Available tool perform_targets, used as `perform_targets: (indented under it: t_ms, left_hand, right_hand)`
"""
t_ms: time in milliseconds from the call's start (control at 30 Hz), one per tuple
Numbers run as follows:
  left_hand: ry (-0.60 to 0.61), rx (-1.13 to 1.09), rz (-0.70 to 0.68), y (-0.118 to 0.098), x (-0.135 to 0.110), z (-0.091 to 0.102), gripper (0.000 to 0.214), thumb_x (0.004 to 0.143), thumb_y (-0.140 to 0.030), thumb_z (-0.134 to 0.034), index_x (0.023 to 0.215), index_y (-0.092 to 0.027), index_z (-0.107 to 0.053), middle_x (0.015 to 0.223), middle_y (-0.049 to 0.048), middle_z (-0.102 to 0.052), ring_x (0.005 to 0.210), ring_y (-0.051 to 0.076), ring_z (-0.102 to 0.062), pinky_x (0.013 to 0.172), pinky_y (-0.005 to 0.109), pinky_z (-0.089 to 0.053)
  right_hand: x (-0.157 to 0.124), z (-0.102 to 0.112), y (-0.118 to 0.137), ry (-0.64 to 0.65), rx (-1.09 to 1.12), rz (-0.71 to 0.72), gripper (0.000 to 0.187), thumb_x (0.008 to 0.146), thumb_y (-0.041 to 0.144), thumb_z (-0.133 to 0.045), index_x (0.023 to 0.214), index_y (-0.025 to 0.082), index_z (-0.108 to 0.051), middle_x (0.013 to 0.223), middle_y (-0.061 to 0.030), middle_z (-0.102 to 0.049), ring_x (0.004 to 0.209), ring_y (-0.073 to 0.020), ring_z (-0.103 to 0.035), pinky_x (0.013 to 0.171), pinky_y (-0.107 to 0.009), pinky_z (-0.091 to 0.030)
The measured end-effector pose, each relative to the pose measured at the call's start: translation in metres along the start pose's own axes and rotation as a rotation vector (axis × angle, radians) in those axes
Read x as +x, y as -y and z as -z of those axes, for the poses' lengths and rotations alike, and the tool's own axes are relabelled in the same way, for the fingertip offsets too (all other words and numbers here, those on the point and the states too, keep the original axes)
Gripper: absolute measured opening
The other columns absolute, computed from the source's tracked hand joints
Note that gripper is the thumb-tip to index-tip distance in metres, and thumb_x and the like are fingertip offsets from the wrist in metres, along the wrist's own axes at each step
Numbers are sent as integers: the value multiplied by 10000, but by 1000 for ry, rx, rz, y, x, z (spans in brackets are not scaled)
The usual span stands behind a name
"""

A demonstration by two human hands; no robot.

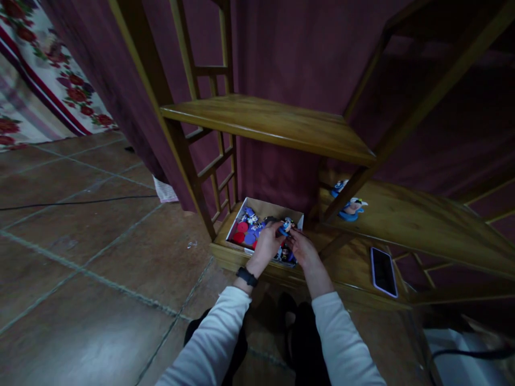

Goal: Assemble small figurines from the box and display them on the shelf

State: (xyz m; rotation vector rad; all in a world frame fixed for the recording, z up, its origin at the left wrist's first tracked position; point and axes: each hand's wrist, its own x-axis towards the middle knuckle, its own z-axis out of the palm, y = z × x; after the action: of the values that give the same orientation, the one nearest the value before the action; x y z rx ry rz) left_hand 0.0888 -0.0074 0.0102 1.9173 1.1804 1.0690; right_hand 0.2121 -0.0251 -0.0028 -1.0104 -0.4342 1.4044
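Blue-based painted toy figurine (286,227), just one, sits between two hands above an open white cardboard box (267,208)! Leftmost in there, at least two round red discs (242,227) show; purple discs (250,237) overlap, too jumbled to count. Now the left hand (267,241), black band (247,276) at its wrist, pinches the figurine's left; the right hand (303,249) clasps its right, fingertips hard to make out. Further right, two more blue-based figurines (351,210) on a wooden shelf (410,214), one partly hidden by a post (350,190). Finally, one purple-edged, dark-screened phone (383,271) lies below!
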Motion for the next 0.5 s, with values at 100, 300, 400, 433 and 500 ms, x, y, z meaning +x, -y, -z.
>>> perform_targets:
  t_ms: [100, 300, 400, 433, 500]
  left_hand:
    - [19, 144, -84, -8, -6, 1, 423, 741, -78, -560, 1147, -195, -550, 1115, 81, -568, 1031, 206, -547, 903, 331, -439]
    - [92, 403, -209, -19, -15, -2, 420, 798, -149, -534, 1210, -182, -455, 1208, 121, -508, 1110, 240, -500, 938, 380, -405]
    - [110, 487, -267, -22, -16, -4, 375, 824, -116, -472, 1197, -155, -455, 1222, 148, -501, 1116, 247, -494, 933, 390, -399]
    - [115, 513, -277, -23, -16, -4, 367, 832, -104, -445, 1196, -150, -455, 1224, 152, -500, 1111, 246, -498, 926, 386, -402]
    - [116, 556, -287, -24, -16, -5, 366, 842, -89, -406, 1201, -146, -451, 1227, 154, -500, 1098, 241, -504, 911, 376, -408]
  right_hand:
    - [2, 2, -3, -8, 2, -8, 64, 684, 179, -646, 742, 205, -640, 753, 9, -700, 674, -136, -639, 599, -237, -523]
    - [6, 8, -5, 26, -105, 60, 66, 722, 235, -583, 668, 217, -616, 671, -7, -665, 691, -169, -633, 608, -285, -530]
    - [7, 12, -5, 45, -129, 66, 90, 726, 250, -572, 648, 218, -602, 642, -10, -649, 694, -175, -630, 642, -310, -536]
    - [8, 13, -5, 46, -133, 64, 92, 724, 248, -570, 641, 219, -599, 641, -9, -648, 689, -175, -628, 652, -314, -537]
    - [9, 14, -6, 45, -145, 73, 96, 715, 245, -568, 624, 222, -590, 633, -6, -646, 670, -173, -624, 663, -320, -539]
